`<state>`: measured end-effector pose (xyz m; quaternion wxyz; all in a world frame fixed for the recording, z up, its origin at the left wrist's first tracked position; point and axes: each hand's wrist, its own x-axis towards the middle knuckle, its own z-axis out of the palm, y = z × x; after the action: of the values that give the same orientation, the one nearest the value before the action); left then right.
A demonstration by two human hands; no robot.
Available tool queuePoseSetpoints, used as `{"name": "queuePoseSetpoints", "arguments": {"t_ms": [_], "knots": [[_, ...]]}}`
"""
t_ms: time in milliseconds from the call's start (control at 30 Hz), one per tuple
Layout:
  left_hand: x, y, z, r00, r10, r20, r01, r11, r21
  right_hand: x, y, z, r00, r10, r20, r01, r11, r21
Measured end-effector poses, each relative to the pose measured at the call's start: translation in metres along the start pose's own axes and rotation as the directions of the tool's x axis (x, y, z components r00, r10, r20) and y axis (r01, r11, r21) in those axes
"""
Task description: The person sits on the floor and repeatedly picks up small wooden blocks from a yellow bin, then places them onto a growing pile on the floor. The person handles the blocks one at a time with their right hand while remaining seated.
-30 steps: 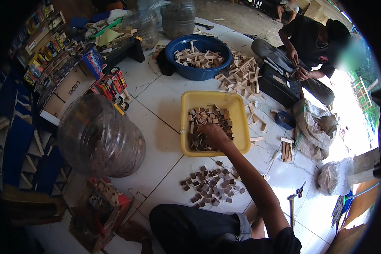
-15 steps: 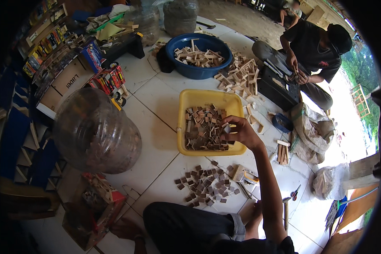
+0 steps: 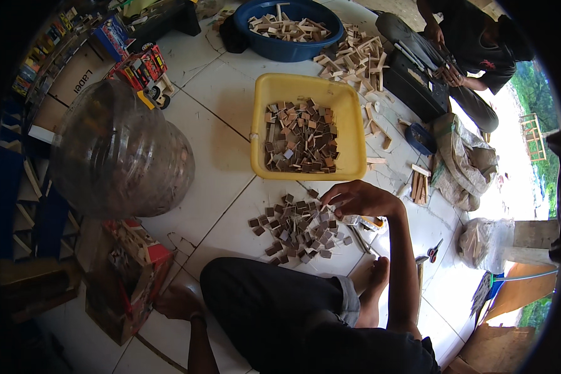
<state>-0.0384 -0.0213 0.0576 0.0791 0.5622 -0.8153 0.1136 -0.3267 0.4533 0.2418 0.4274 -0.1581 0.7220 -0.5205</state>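
Observation:
My right hand hangs over the right edge of a pile of small square brown pieces with thin pins or sticks on the tiled floor. Its fingers are bent downward, with thumb and forefinger apart and nothing visible between them. Just beyond the pile stands a yellow plastic tub with many similar brown pieces in it. My left hand rests low at the left, beside a red printed wooden box; its fingers look spread but are dim.
A large clear plastic container stands left. Behind the tub are a blue basin of wood pieces and loose wooden frames. A co-worker sits far right by a black box. Scissors lie right.
My right hand has moved from inside the yellow tub toward me, to the pile on the floor. The view has tilted down, so things sit higher in it. The left hand stays by the box.

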Motion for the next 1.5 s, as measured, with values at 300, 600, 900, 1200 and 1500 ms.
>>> {"name": "queuePoseSetpoints", "arguments": {"t_ms": [300,600,900,1200,1500], "knots": [[0.001,-0.001,0.002,1.0,-0.004,-0.015,0.004,1.0,-0.006,0.022,0.032,0.028,0.96,0.15,-0.236,-0.224,0.917,-0.33],[-0.001,0.005,-0.001,1.0,-0.021,0.0,0.021,0.999,0.042,0.06,0.07,0.058,0.989,-0.005,-0.15,-0.03,0.972,-0.231],[-0.002,-0.003,0.014,0.996,0.025,-0.091,-0.016,0.995,0.094,0.061,0.026,0.051,0.99,-0.093,0.109,0.102,0.991,-0.083],[-0.002,0.003,0.003,0.997,0.005,-0.075,0.003,0.993,0.115,0.114,-0.018,-0.077,0.823,-0.088,-0.561,0.036,0.994,-0.104],[-0.002,0.001,0.001,0.998,-0.034,-0.047,0.033,0.999,-0.016,0.168,0.032,-0.075,0.685,-0.342,-0.643,-0.196,0.764,-0.615]]}}
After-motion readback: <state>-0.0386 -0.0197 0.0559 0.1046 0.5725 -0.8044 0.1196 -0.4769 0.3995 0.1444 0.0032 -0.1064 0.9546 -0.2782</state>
